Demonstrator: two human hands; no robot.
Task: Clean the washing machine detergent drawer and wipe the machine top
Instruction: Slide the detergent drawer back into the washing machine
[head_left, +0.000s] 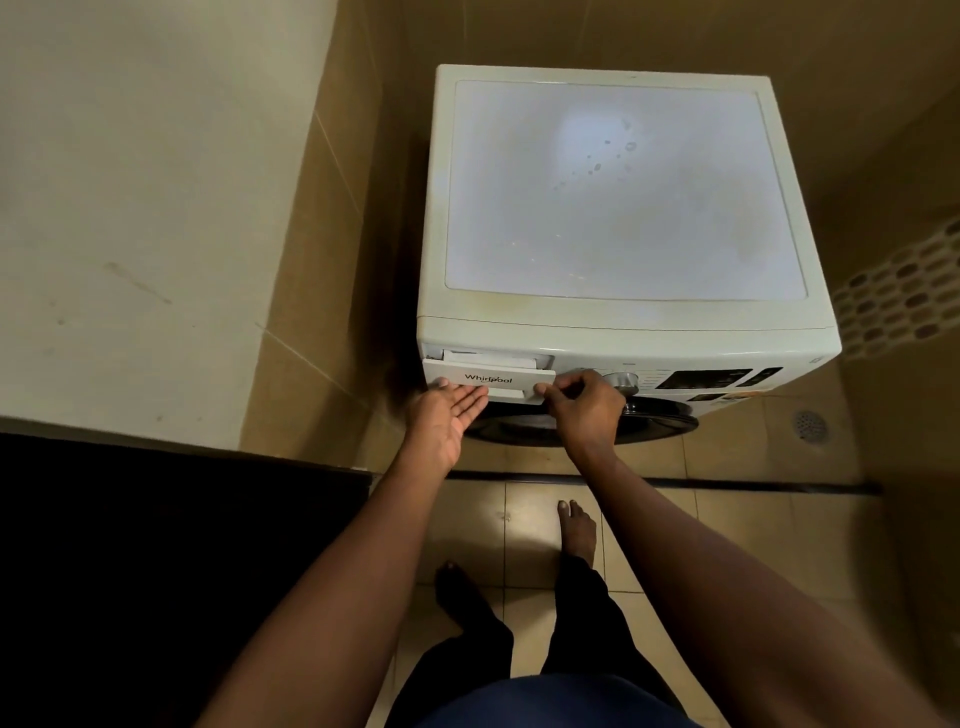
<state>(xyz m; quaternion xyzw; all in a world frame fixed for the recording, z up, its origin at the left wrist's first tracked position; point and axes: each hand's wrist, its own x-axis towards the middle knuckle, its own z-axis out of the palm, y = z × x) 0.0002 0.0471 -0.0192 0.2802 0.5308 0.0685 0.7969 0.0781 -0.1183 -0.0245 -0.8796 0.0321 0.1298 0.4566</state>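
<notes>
Held left hand (447, 415) flat, fingers straight, under the white Whirlpool detergent drawer (488, 376); pinched its right end with curled right hand (582, 405). Sat slightly pulled out at the washer's (436, 218) upper-left front. Farther back, showed hazy, spot-marked machine top (623, 208).

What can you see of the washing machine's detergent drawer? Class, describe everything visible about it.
The detergent drawer is a white, plastic-looking panel with dark Whirlpool lettering, set at the upper left of the washing machine's front, left of the control dial. It stands slightly pulled out and level, so a strip of its pale inside shows behind the panel. The left hand lies open, palm up, at its lower left edge, thumb on the front. The right hand pinches its right end.
</notes>
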